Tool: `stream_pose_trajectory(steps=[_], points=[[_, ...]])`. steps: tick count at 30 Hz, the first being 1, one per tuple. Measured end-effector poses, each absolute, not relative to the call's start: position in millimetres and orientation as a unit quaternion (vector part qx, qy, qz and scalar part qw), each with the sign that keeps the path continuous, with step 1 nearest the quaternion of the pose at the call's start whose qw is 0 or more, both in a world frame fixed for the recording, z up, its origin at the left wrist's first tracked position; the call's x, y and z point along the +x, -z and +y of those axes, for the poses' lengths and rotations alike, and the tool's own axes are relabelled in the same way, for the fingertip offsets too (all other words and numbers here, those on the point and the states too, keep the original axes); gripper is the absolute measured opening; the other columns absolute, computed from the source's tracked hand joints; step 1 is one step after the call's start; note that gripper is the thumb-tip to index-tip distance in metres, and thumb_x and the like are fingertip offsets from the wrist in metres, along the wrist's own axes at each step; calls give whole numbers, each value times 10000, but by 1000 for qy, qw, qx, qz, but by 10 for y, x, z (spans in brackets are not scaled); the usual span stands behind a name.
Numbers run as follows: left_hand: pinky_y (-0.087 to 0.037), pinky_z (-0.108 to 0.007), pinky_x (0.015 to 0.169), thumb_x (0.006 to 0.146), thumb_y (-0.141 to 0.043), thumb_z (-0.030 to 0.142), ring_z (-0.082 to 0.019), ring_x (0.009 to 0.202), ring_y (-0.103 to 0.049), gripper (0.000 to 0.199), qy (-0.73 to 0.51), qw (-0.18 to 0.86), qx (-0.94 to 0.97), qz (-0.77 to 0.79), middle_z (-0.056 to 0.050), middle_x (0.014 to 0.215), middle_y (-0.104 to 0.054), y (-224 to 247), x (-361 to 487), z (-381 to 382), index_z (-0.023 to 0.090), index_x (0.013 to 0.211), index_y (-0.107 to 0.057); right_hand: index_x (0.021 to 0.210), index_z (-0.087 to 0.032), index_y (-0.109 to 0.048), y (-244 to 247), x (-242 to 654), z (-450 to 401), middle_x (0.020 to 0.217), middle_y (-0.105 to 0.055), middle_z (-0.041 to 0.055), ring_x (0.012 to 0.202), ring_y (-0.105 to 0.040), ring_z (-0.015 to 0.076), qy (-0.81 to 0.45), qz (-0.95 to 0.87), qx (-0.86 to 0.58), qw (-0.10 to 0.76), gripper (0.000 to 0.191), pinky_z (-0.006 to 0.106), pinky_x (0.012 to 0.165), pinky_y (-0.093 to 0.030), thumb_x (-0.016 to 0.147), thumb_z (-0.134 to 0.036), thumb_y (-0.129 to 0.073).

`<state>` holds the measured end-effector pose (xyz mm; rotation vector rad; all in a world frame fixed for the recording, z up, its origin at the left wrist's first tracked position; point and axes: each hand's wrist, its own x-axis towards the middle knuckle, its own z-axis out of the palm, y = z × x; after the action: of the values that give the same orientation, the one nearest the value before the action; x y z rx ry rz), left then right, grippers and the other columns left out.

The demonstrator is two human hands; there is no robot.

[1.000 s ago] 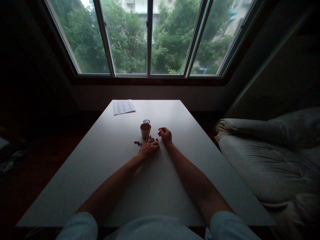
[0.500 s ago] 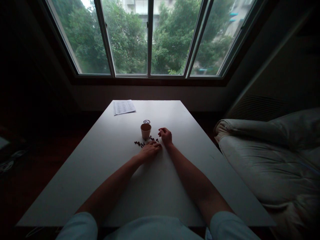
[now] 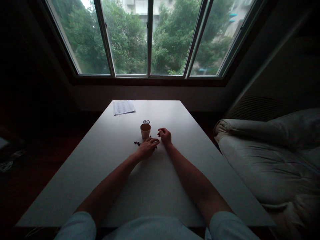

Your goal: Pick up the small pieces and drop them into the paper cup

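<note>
A tan cup (image 3: pixel 145 133), which looks like paper, stands upright with its mouth up near the middle of the table. Small dark bean-like pieces (image 3: pixel 137 143) lie on the tabletop just in front of it. My left hand (image 3: pixel 148 147) is palm down over part of these pieces, its fingers stretched to the right, and it hides some of them. Right of the cup, my right hand (image 3: pixel 165 136) is closed with its fingers curled in. Whatever those fingers hold, if anything, is too small to make out. The two hands are close together but apart.
Both forearms rest over a white table (image 3: pixel 100 186). Papers (image 3: pixel 124 107) lie at its far left corner. Behind the cup is a small dark-rimmed round item (image 3: pixel 146 122). A padded, light-coloured piece of furniture (image 3: pixel 260 163) stands to the right, and windows are ahead.
My left hand has shifted slightly left and up, now covering more of the dark pieces, with its fingers drawn closer together. My right hand stays nearly in place.
</note>
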<state>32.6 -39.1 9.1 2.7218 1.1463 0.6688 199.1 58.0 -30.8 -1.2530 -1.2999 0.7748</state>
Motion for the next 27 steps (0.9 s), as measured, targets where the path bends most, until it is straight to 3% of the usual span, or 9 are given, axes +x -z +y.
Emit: stream_pose_trajectory(steps=[15, 21, 27], points=[[-425, -460, 1084, 946, -471, 178, -248, 1291, -488, 439, -363, 66, 830, 418, -106, 1398, -543, -156, 196, -276, 218, 1376, -550, 874, -188, -684, 316, 1991, 588, 662, -691, 20, 565, -620, 158, -328, -551, -534, 551, 282, 265, 588, -502, 798, -405, -522], [-444, -411, 1093, 970, -450, 194, -222, 1287, -510, 398, -471, 88, 772, 418, -122, 1392, -539, -313, 107, -241, 210, 1351, -567, 874, -187, -684, 314, 1990, 579, 660, -689, 19, 567, -619, 158, -330, -550, -533, 552, 275, 265, 588, -501, 796, -398, -527], [-443, -372, 1102, 972, -414, 169, -196, 1306, -504, 388, -499, 105, 757, 410, -89, 1387, -546, -408, 58, -241, 219, 1318, -581, 905, -189, -687, 348, 1998, 589, 680, -690, 13, 586, -622, 158, -320, -566, -539, 536, 272, 261, 604, -490, 829, -373, -500]])
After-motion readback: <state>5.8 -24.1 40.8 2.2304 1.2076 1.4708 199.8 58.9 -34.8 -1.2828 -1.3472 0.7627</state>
